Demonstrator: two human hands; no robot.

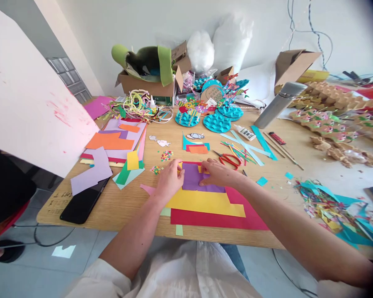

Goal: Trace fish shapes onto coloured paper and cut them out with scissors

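A sheet of purple paper (pixel 191 177) lies on yellow paper (pixel 205 202) and red paper (pixel 245 221) at the table's near edge. My left hand (pixel 170 180) pinches the purple sheet's left edge between thumb and fingers. On its right part, my right hand (pixel 220 173) rests with curled fingers and the thumb against the sheet, gripping it near a sliver of yellow. Just beyond the right hand lie scissors with red handles (pixel 231 160). Small punched paper bits (pixel 167 155) and cut-out paper fish (pixel 163 143) sit past the left hand.
Stacked coloured paper (pixel 112 142) and a black phone (pixel 83 203) occupy the left side. Blue egg-tray crafts (pixel 217 123), a glue bottle (pixel 245 132) and a grey thermos (pixel 278 105) stand farther back. Paper scraps (pixel 332 207) are heaped at right.
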